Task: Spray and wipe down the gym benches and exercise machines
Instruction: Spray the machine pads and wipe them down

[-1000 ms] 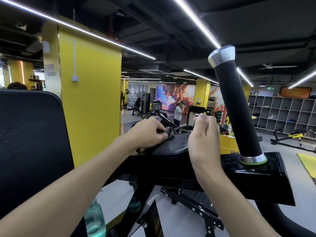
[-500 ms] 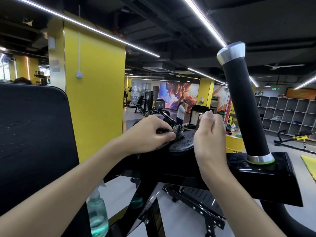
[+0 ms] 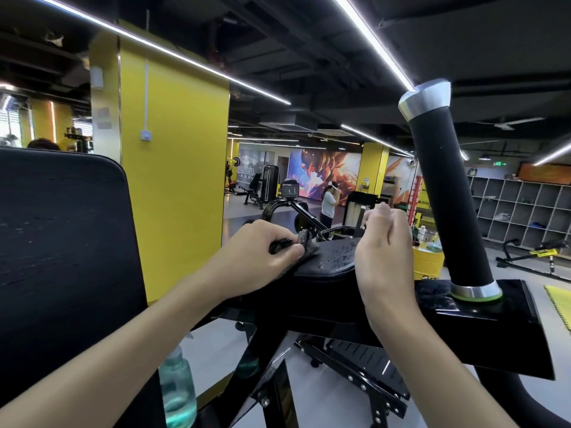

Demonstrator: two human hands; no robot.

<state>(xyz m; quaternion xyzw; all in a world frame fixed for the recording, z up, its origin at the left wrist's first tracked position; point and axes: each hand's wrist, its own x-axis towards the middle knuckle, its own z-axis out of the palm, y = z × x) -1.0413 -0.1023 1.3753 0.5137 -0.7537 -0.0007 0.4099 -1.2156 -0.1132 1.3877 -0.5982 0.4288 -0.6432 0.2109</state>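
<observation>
White capitals on the dark wall poster (image 3: pixel 247 171), just left of the frame's centre, end in "STAR"; the letters before them blur, and a smaller line beneath cannot be read. The small panel (image 3: pixel 289 190) atop a black exercise machine (image 3: pixel 304 211) at centre shows pale marks too small to read. The red banner (image 3: pixel 417 189), the green ceiling sign (image 3: pixel 501 164) at right and the yellow drum (image 3: pixel 428 264) bear print too, all illegible

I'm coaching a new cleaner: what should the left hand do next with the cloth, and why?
Probably sweep the cloth rightward across the pad: the left hand grips it at the pad's left end, and spray droplets glisten between it and the right hand.
</observation>
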